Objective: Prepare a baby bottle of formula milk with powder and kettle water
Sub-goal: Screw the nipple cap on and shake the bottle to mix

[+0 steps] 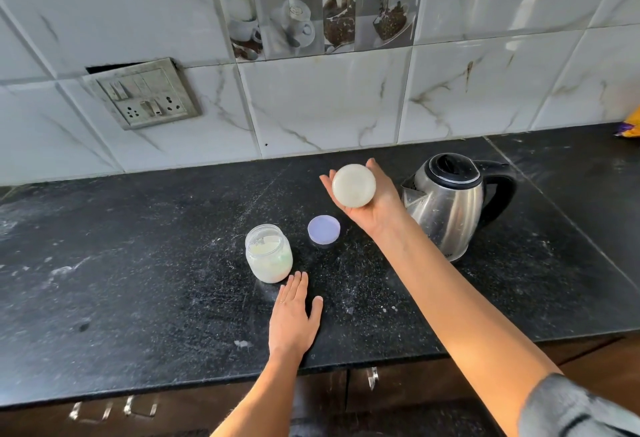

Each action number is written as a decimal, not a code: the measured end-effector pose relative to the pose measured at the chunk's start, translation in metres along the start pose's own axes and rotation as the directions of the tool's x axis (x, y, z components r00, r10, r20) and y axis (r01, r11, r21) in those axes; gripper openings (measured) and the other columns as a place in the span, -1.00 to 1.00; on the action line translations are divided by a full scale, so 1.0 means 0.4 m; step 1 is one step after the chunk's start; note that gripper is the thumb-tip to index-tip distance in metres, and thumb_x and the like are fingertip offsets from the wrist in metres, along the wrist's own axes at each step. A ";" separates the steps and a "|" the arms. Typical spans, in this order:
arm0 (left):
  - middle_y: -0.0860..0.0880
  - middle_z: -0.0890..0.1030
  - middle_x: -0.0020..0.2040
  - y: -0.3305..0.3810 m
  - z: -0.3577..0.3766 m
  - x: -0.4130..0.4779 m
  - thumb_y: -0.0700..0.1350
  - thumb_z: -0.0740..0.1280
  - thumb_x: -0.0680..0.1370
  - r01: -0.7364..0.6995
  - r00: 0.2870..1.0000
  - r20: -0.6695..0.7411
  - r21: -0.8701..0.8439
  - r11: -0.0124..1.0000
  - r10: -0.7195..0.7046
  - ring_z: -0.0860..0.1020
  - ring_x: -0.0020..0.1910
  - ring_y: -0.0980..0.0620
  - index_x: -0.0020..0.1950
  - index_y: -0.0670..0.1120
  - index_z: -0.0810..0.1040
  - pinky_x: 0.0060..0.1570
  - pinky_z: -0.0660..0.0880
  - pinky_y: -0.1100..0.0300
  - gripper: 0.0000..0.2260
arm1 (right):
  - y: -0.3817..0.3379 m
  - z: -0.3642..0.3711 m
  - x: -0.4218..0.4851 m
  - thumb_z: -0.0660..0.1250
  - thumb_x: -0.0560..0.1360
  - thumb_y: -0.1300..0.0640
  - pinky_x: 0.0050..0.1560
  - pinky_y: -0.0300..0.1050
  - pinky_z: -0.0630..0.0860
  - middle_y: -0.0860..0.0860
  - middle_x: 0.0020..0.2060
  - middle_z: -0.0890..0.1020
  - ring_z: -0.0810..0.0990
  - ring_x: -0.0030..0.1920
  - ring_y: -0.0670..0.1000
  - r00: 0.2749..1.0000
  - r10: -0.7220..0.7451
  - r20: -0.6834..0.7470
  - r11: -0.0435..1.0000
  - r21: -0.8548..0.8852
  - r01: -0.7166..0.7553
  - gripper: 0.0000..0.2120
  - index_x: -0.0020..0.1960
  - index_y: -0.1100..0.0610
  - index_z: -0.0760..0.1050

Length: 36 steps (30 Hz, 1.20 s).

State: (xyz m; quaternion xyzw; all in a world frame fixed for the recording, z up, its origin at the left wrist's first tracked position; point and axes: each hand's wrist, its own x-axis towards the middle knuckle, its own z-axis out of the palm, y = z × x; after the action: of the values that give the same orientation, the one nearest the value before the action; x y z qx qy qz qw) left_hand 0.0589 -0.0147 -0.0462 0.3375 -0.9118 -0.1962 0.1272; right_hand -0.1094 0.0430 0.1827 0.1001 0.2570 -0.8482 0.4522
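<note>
My right hand (372, 209) is raised palm-up over the black counter (138, 263) and holds a round white object (354, 186). I see only its circular end, so I cannot tell whether it is the bottle. Just right of that hand stands a steel kettle (450, 204) with a black lid and handle, its spout towards the hand. An open glass jar of white powder (268, 252) stands left of centre. Its pale purple lid (323, 231) lies flat beside it. My left hand (292, 315) rests flat on the counter just in front of the jar, fingers apart, holding nothing.
A tiled wall rises behind the counter, with a switch and socket plate (142, 93) at the left. A yellow packet (630, 125) shows at the far right edge. White specks of powder dot the counter. Dark cabinets with metal handles (372, 376) run below its front edge.
</note>
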 end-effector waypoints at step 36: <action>0.10 0.08 0.56 0.002 -0.005 0.000 0.15 0.07 0.63 0.004 1.000 0.015 -0.012 1.000 -0.004 -0.16 0.42 0.33 0.57 0.00 0.07 0.35 -0.32 0.42 -0.46 | 0.018 -0.143 0.068 0.63 0.19 0.02 -0.28 -0.09 0.62 0.17 -0.05 0.56 0.61 -0.24 0.04 0.860 0.176 0.479 0.979 -0.173 -0.104 -0.29 0.20 0.29 0.43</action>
State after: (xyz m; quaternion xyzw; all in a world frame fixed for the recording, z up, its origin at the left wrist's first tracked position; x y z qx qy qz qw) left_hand 0.0593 -0.0147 -0.0443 0.3372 -0.9109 -0.2044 0.1218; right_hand -0.1226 0.0502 0.1207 -0.1328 0.1848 -0.7902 0.5690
